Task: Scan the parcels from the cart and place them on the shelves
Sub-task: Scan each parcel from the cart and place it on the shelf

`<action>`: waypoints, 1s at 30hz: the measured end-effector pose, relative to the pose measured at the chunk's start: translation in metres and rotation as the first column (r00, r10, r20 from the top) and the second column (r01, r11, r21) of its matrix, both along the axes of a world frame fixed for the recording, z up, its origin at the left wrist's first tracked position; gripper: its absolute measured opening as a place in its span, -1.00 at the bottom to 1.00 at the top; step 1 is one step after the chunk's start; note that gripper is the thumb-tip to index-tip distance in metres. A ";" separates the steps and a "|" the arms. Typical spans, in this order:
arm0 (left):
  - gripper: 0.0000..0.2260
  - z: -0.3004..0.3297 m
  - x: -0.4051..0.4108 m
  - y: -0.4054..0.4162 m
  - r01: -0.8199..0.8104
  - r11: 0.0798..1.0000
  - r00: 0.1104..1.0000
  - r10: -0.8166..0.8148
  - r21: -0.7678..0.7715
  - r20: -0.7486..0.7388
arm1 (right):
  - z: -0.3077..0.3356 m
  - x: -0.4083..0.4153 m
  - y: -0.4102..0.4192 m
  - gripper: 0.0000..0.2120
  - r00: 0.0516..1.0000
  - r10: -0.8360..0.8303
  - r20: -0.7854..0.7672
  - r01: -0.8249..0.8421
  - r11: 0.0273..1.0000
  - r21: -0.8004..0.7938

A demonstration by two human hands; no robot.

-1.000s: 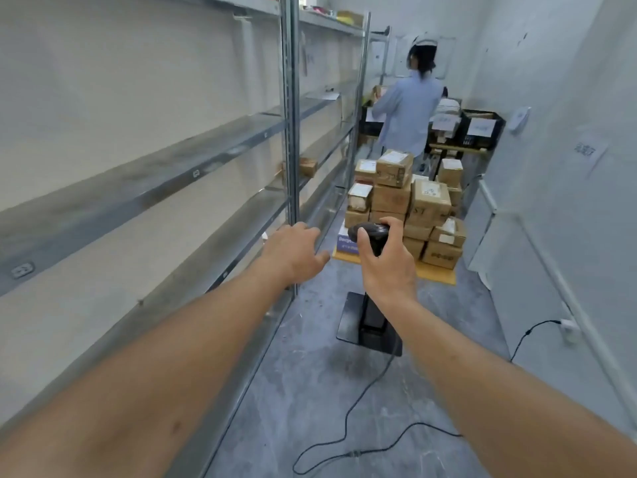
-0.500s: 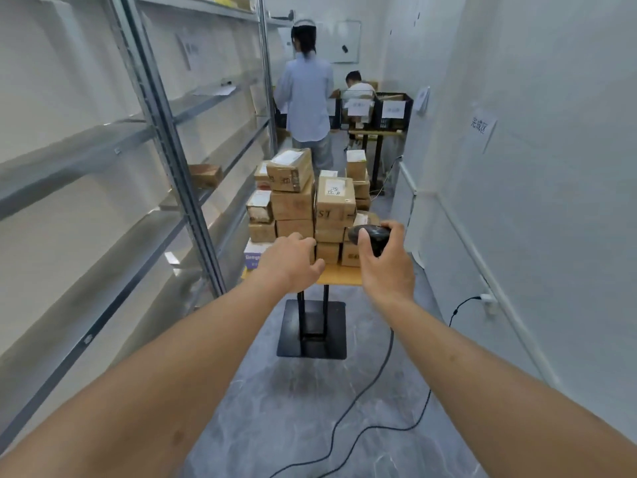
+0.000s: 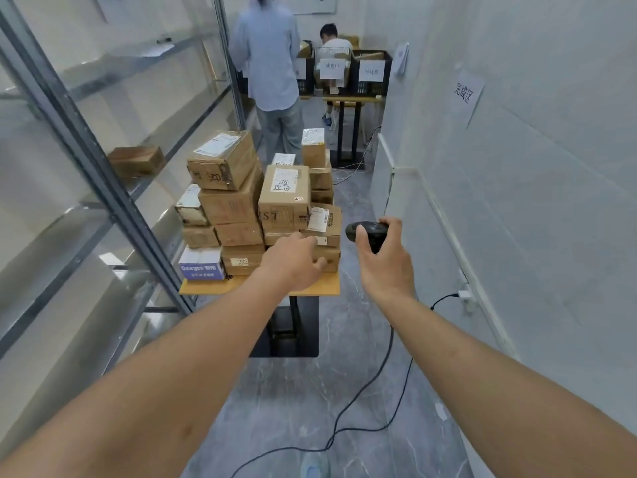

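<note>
head | right hand (image 3: 384,260) gripping black scanner (image 3: 366,231); left hand (image 3: 293,260) loosely open, empty, at stacked parcels (image 3: 262,205) on cart (image 3: 220,288)

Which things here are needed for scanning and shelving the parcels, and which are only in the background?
For the job:
- parcels stacked on the cart
- scanner in the right hand
- left hand, reaching at the stack
- shelves, one box already on them

Background:
- black crates with paper labels
- wall sign
- two other people at the far end
</note>
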State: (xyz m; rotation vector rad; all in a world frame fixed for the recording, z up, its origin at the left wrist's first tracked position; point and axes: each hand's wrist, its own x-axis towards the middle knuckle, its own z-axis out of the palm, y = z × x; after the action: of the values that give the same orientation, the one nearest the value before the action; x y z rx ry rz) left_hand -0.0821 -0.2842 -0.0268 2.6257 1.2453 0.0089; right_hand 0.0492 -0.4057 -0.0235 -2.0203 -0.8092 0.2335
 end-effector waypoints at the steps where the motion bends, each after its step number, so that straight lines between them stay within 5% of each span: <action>1: -0.51 -0.005 0.012 0.009 0.007 1.000 1.000 -0.007 -0.004 -0.005 | -0.004 0.011 0.009 -0.67 1.000 -0.004 -0.005 0.004 1.000 -0.005; 18: -0.54 -0.092 0.169 0.144 -0.003 0.982 0.999 -0.003 -0.188 -0.033 | -0.079 0.155 0.163 -0.65 0.997 -0.015 -0.071 0.006 0.993 -0.118; 30: -0.52 -0.169 0.231 0.181 -0.348 0.915 0.935 0.323 -0.205 -0.145 | -0.160 0.237 0.229 -0.66 0.948 0.259 -0.183 -0.294 0.934 -0.202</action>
State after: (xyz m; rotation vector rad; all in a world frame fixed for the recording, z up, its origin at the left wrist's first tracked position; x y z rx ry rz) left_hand 0.1487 -0.1033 -0.1959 2.2170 1.6166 -0.2071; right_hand 0.2860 -0.1770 -0.1835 -2.0616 -1.0056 0.6633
